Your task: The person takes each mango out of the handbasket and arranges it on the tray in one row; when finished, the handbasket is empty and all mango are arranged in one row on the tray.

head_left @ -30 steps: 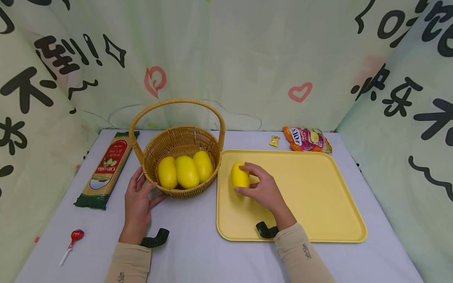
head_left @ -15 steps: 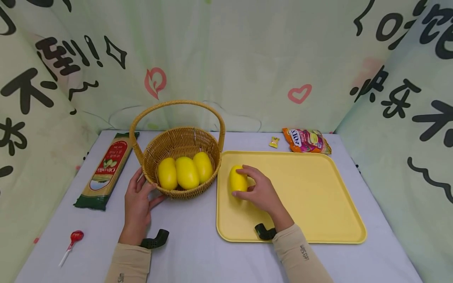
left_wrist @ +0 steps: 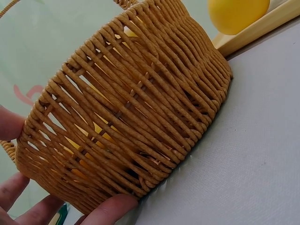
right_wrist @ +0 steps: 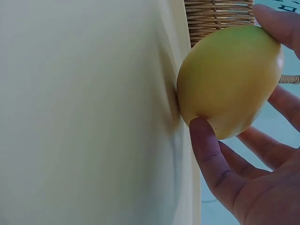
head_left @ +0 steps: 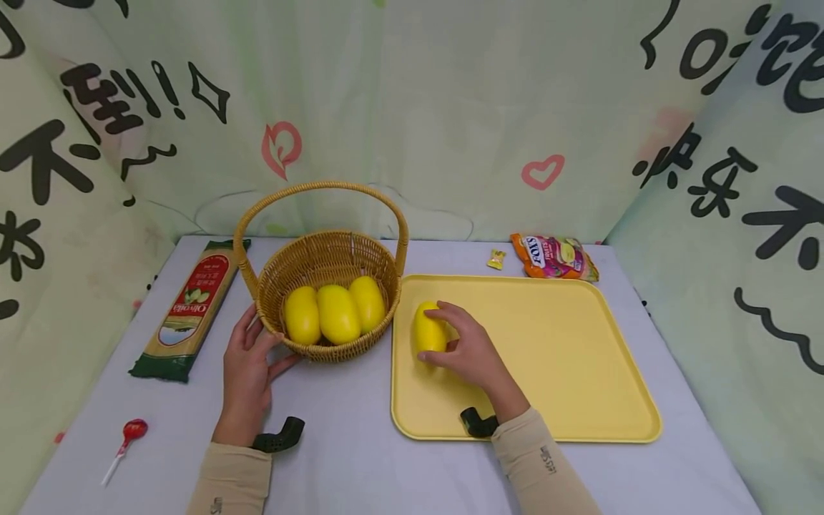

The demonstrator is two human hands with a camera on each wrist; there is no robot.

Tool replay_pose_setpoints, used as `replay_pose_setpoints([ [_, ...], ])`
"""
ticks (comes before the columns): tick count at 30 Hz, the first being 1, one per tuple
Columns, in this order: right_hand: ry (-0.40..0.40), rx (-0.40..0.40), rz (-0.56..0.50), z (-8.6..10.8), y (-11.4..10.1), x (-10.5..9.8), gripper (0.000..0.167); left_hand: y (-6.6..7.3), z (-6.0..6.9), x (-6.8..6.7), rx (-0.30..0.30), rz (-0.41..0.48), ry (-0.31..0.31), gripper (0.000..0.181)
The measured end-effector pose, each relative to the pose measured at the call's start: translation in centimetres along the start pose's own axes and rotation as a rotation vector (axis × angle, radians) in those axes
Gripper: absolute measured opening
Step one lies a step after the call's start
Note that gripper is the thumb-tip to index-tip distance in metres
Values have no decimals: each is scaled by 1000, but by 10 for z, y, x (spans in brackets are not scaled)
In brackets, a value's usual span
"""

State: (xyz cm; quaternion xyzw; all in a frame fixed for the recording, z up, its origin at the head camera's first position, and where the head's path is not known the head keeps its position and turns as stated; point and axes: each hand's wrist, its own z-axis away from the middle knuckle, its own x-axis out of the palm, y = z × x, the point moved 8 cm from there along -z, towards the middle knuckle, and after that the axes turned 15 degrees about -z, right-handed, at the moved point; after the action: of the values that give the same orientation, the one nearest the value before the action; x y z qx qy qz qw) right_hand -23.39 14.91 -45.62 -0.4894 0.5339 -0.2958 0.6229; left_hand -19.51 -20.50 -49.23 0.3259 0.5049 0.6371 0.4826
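Observation:
A yellow mango (head_left: pixel 429 327) with a greenish tint stands over the left end of the yellow tray (head_left: pixel 553 400). My right hand (head_left: pixel 470 350) pinches it between thumb and fingers; in the right wrist view the mango (right_wrist: pixel 229 79) touches the tray's surface. Left of the tray is a wicker basket (head_left: pixel 341 352) with a tall handle, holding three similar yellow mangoes (head_left: pixel 339 315). My left hand (head_left: pixel 247 372) rests against the basket's lower left side, fingers spread. In the left wrist view, fingertips and thumb touch the woven wall (left_wrist: pixel 126 108).
A long pasta-like packet (head_left: pixel 193 307) lies left of the basket. A red lollipop (head_left: pixel 133 430) is at the front left. Behind the tray lie a small yellow wrapped candy (head_left: pixel 496 259) and an orange-purple FOX'S candy bag (head_left: pixel 555 257). Printed curtains (head_left: pixel 412 107) surround the table.
My right hand has shifted slightly left and down with the mango, which now leans a little. The left hand and basket keep their places.

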Motion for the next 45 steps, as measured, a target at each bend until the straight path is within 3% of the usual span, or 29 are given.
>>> replay_pose_setpoints([
  [35, -26, 6, -16, -1, -12, 0, 69, 2, -1, -2, 7, 0, -13, 73],
  [45, -10, 15, -61, 11, -14, -10, 76, -1, -1, 1, 0, -6, -28, 74],
])
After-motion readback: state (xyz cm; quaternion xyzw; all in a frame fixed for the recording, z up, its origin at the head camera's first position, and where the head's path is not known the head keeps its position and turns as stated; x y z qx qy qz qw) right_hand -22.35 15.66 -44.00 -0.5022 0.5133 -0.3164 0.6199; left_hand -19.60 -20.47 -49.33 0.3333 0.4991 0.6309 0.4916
